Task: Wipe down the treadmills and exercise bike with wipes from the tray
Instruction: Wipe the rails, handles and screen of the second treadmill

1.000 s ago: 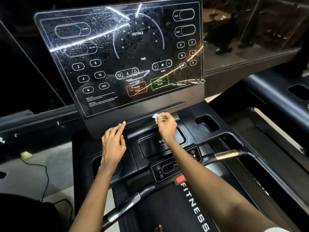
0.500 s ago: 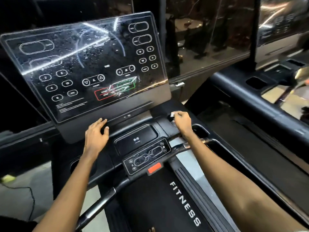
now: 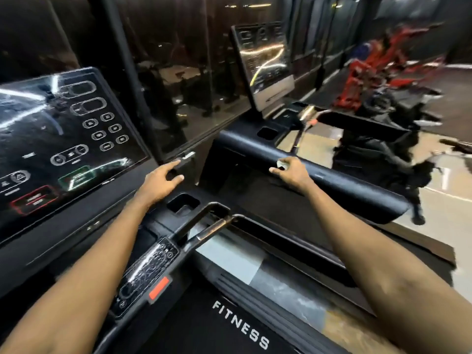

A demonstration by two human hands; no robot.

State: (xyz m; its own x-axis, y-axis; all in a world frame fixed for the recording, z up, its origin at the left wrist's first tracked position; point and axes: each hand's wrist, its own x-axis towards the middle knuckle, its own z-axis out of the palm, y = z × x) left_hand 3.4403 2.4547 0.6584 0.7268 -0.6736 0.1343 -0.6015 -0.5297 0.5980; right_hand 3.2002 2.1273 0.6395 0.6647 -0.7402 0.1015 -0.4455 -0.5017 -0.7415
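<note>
Now the one wipe point(image 3: 281, 163), pinched in the right hand point(image 3: 293, 173), has left the near console point(image 3: 63, 139) for the neighbouring treadmill's side rail point(image 3: 344, 182) to that console's right, so the first of two treadmills in view seems finished, while the left hand point(image 3: 159, 181) hovers spread and empty beside that console.

Along the back runs a dark glass wall point(image 3: 178, 72), pretty glossy, with dim reflections of what looks like furniture in it. A black upright post point(image 3: 120, 54) splits the panes, and a small metal bracket point(image 3: 188, 156) sits at the bottom edge of the glass. Way off at the far right there's a red weight machine point(image 3: 367, 65), too blurry for any detail. The floor point(image 3: 449, 175) over there is tan and shiny, with a pale line point(image 3: 444, 194) across it.
</note>
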